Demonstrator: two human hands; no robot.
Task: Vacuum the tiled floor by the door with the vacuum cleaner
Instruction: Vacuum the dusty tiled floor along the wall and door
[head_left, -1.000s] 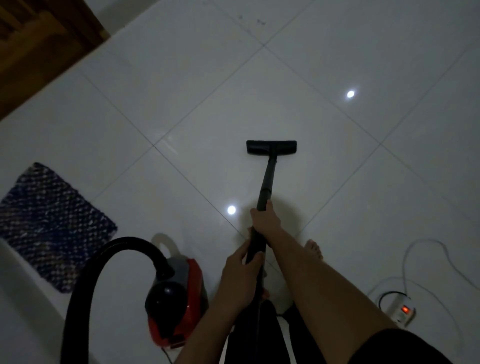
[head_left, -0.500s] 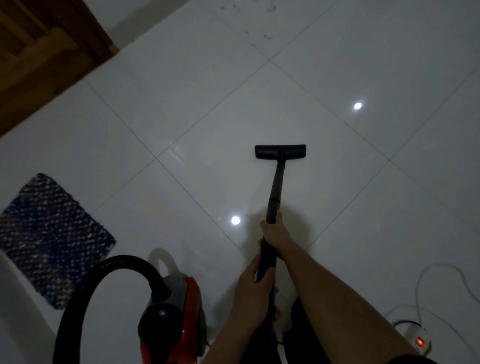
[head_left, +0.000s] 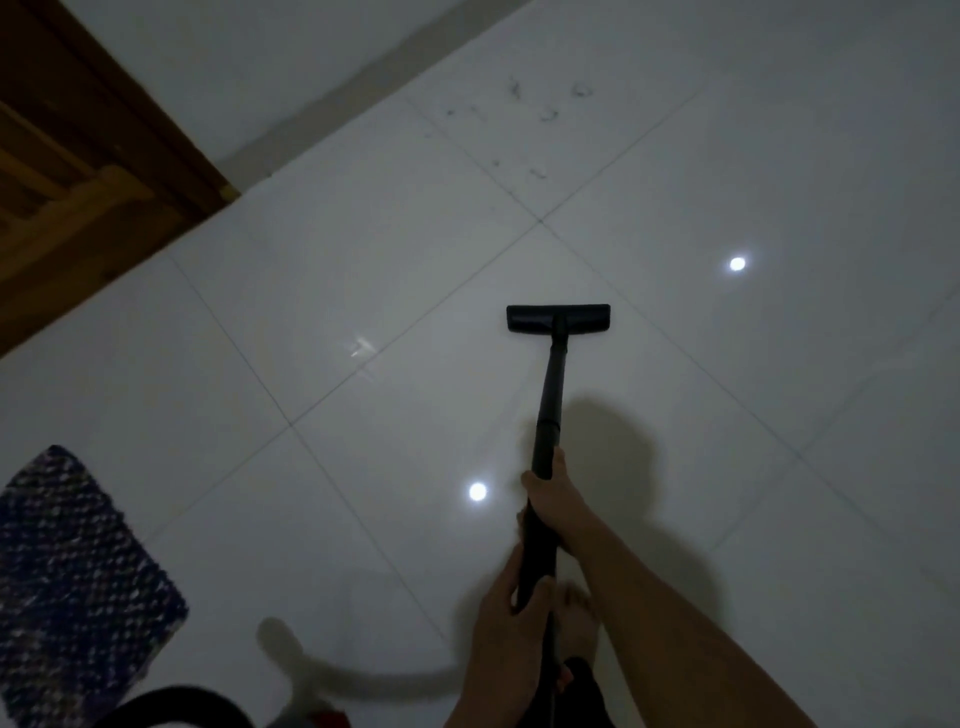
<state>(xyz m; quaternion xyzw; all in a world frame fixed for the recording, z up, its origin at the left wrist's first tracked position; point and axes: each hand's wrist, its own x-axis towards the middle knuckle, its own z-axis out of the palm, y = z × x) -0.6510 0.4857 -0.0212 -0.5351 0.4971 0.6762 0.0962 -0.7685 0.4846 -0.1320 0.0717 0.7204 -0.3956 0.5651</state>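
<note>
Head view, wand (head_left: 552, 384) enclosed by curled fingers (head_left: 530, 480)

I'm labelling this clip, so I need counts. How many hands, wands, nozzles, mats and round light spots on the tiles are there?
Hands: 2, left hand and right hand
Wand: 1
Nozzle: 1
Mat: 1
Light spots: 2
Total: 7
</note>
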